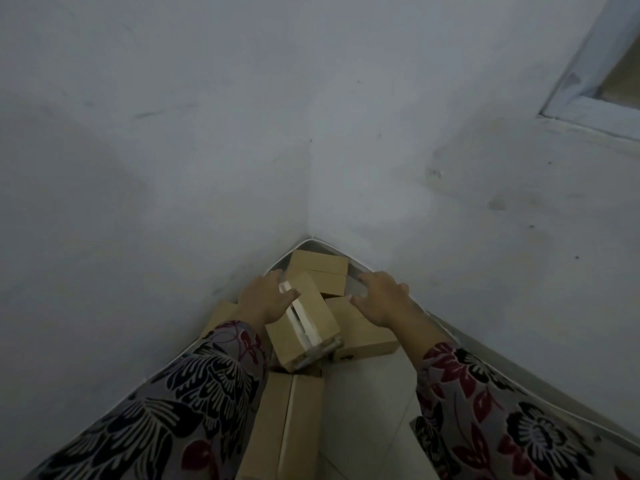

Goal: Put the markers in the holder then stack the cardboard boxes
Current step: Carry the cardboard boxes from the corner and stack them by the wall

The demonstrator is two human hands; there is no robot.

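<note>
Here, cardboard boxes sit on the white tiled floor (367,393), right in the corner where two pale walls meet. The middle box (311,320) lies tilted on top of the others and has white strips running along its top. At 12 o'clock from it, the far box (318,271) is pushed deep into the corner. At 3 o'clock, the right box (367,336) lies flat, just beside the middle box. At 9 o'clock, the left box (220,313) peeks out from behind an arm. At 6 o'clock, the near box (287,427) lies long and flat, closest to the person. Every box is closed, so what is inside them cannot be seen.

The left hand (263,299) is spread wide. Its fingers are straight and it touches the 9 o'clock side of the middle box, with the thumb up by the white strips. The right hand (381,299) is spread too, palm down, above the right box. I cannot tell if it touches that box. Both arms wear flowered sleeves (194,393). A white window frame (588,81) shows on the wall at 2 o'clock.
</note>
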